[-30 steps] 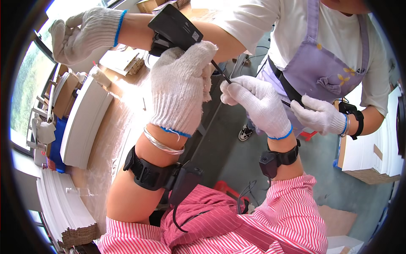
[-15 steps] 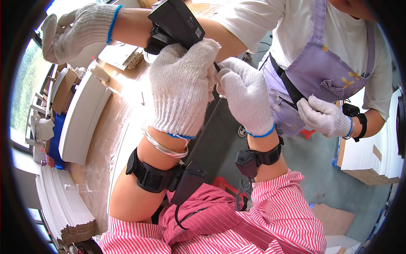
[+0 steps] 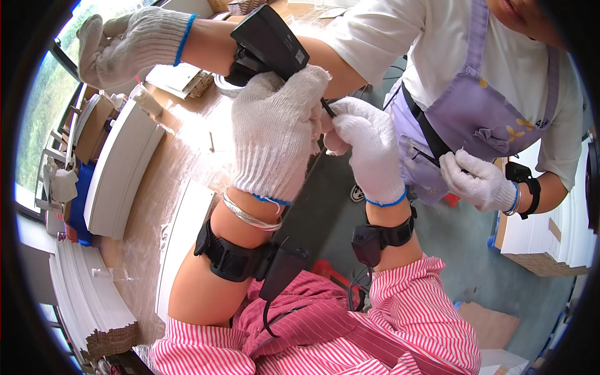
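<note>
My left hand (image 3: 275,134), in a white knitted glove with a blue cuff, is closed just under the black box-shaped device (image 3: 272,40) strapped on a co-worker's outstretched forearm. Its fingertips are turned away, so what they grip is hidden. To its right, my right hand (image 3: 373,150), gloved alike, pinches a short thin black cord (image 3: 328,108) between thumb and fingers. The cord's other end runs toward my left fingertips. The co-worker's gloved hand (image 3: 137,44) extends to the upper left. Their other gloved hand (image 3: 478,178) is bent at their waist, near a black strap (image 3: 431,128).
A wooden-topped table (image 3: 140,250) lies on the left, with curved white panels (image 3: 125,172) and a stack of white boards (image 3: 94,294) along it. The co-worker in a purple apron (image 3: 469,106) stands close in front. More stacked white boards (image 3: 544,231) are at the right.
Both my hands and the co-worker's outstretched arm have shifted slightly to the right and down. More of the black cord shows between my hands, and my right fingers have opened out a little.
</note>
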A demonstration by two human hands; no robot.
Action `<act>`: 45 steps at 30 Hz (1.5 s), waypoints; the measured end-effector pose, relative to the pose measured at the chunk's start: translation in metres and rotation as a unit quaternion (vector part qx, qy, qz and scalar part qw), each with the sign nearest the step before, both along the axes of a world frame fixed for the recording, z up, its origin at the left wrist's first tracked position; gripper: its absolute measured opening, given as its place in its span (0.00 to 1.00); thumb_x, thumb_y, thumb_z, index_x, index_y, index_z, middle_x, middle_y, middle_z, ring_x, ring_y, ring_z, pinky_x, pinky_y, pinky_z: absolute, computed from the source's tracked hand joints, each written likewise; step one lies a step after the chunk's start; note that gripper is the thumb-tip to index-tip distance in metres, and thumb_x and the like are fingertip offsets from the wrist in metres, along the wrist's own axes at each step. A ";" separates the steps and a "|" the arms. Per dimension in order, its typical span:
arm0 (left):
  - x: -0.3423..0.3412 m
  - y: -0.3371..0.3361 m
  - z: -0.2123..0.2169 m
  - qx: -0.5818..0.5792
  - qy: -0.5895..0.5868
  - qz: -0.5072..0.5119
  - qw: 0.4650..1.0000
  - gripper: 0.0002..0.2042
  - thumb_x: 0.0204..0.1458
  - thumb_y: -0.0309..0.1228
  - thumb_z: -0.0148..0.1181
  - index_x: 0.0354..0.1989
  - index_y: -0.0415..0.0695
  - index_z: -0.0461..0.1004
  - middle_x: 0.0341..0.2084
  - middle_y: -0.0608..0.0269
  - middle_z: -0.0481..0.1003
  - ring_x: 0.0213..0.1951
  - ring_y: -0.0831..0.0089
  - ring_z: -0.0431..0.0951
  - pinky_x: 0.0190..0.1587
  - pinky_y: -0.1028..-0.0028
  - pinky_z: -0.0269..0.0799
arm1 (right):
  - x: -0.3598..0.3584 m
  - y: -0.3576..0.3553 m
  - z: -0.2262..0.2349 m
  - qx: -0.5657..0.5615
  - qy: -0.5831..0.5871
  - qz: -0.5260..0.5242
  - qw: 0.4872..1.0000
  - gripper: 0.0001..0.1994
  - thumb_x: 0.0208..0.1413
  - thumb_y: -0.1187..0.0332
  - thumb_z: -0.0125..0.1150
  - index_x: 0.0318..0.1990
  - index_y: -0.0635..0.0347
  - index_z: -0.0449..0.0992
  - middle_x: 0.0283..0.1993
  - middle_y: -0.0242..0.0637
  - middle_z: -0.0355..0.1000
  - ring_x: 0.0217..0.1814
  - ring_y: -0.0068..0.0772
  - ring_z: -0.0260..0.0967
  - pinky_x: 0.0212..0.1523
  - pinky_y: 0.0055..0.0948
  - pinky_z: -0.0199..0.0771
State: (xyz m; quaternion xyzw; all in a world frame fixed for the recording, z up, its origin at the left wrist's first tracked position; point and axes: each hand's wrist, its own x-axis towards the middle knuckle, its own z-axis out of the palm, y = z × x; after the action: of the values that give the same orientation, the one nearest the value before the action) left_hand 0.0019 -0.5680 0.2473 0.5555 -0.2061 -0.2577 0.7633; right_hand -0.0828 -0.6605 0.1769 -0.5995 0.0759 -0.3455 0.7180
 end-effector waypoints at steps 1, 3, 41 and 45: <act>0.001 0.000 0.000 0.001 0.000 0.002 1.000 0.08 0.56 0.29 0.66 0.30 0.43 0.72 0.18 0.74 0.67 0.18 0.86 0.65 0.19 0.84 0.56 | 0.002 0.000 0.003 0.001 0.000 0.002 1.000 0.10 0.58 0.73 0.49 0.34 0.67 0.78 0.23 0.27 0.69 0.26 0.15 0.62 0.28 0.20 0.63; 0.003 0.001 -0.002 0.005 -0.002 0.005 1.000 0.08 0.56 0.29 0.66 0.29 0.44 0.72 0.18 0.74 0.67 0.17 0.87 0.65 0.18 0.84 0.56 | 0.008 0.001 0.006 -0.056 0.016 -0.022 0.998 0.10 0.58 0.73 0.49 0.33 0.68 0.78 0.23 0.28 0.69 0.25 0.15 0.63 0.27 0.20 0.63; -0.004 0.009 -0.017 0.045 -0.032 0.019 0.998 0.18 0.56 0.36 0.65 0.17 0.45 0.67 0.11 0.70 0.62 0.13 0.80 0.59 0.17 0.77 0.50 | 0.006 0.011 -0.017 -0.001 0.015 -0.019 1.000 0.11 0.55 0.74 0.48 0.28 0.68 0.77 0.22 0.29 0.70 0.24 0.16 0.63 0.27 0.21 0.63; -0.004 0.008 -0.028 0.043 -0.036 0.012 0.998 0.18 0.56 0.36 0.65 0.17 0.45 0.67 0.10 0.71 0.61 0.13 0.80 0.59 0.17 0.77 0.50 | 0.008 0.010 -0.029 -0.031 0.016 -0.040 0.999 0.10 0.55 0.74 0.49 0.29 0.68 0.77 0.23 0.29 0.70 0.24 0.16 0.63 0.27 0.21 0.63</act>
State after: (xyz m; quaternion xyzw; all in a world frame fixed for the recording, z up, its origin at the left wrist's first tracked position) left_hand -0.0018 -0.5595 0.2198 0.5991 -0.2157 -0.2366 0.7339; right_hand -0.0743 -0.6508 0.1476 -0.6233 0.1004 -0.3664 0.6835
